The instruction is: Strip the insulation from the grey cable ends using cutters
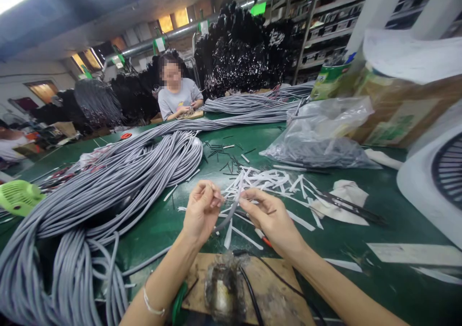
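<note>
My right hand (265, 215) pinches the end of a grey cable (228, 215) between thumb and fingers, over the green table. Just left of it, my left hand (204, 205) is closed with thumb and fingertips together; whatever it holds is too small to make out. The cable runs down behind my left wrist toward the big grey cable bundle (144, 167). White strips (267, 179) lie scattered behind and beside my hands. Below them stands a soldering fixture or pot (224, 287), blurred, on a stained board (285, 292).
A plastic bag (321, 138), scissors-like dark tool (353, 208) on white cloth (342, 198), and a white fan (433, 181) stand at right. A green fan (19, 197) is at far left. Across the table (231, 143), a person (178, 95) handles something small.
</note>
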Tool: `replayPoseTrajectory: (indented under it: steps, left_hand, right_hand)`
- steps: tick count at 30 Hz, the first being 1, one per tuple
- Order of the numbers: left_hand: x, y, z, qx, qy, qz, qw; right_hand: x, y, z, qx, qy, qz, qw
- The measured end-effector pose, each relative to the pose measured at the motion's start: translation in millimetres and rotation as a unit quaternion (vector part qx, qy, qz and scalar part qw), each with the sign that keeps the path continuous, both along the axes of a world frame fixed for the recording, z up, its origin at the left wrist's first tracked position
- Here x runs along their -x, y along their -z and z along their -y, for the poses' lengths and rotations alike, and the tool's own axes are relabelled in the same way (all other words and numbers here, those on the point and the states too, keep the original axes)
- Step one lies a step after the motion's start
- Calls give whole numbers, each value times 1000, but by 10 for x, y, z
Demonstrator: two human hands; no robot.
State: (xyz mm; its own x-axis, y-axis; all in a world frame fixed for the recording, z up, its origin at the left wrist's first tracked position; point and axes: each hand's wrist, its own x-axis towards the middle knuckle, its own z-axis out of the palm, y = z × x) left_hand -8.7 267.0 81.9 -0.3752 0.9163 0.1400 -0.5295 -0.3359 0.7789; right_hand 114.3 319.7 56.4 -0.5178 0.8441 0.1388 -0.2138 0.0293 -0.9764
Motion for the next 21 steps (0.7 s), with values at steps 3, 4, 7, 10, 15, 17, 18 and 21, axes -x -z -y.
replayPoseTrajectory:
  steps: [3, 4, 7, 10, 15, 17, 18, 21]
  left_hand:
    - [26, -4, -6, 25, -46, -18, 998]
    - [36, -2, -9, 39, -64, -27, 997]
    - [55, 14, -17, 73, -107, -64, 990]
    - [41, 33, -17, 69, -114, -72, 988]
    - [25, 14, -14, 39, -99, -35, 994]
    - [71, -19, -11, 32, -85, 3, 996]
    - [104, -36, -9, 30, -78, 21, 996]
    - [189, -57, -1, 45, -71, 10, 996]
  right_hand:
    - [-23, -29, 1, -22, 9, 16, 1000]
    - [-32, -36, -5, -28, 14, 22, 999]
    - [-55, -49, -35, -42, 27, 43, 998]
    - [-63, -52, -59, -47, 33, 56, 997]
    - [-65, -24, -80, -34, 40, 70, 996]
    - [-66, -1, -93, -19, 49, 74, 996]
    - [-65, 9, -99, -11, 53, 75, 996]
    - [-52, 17, -107, -4, 59, 69, 996]
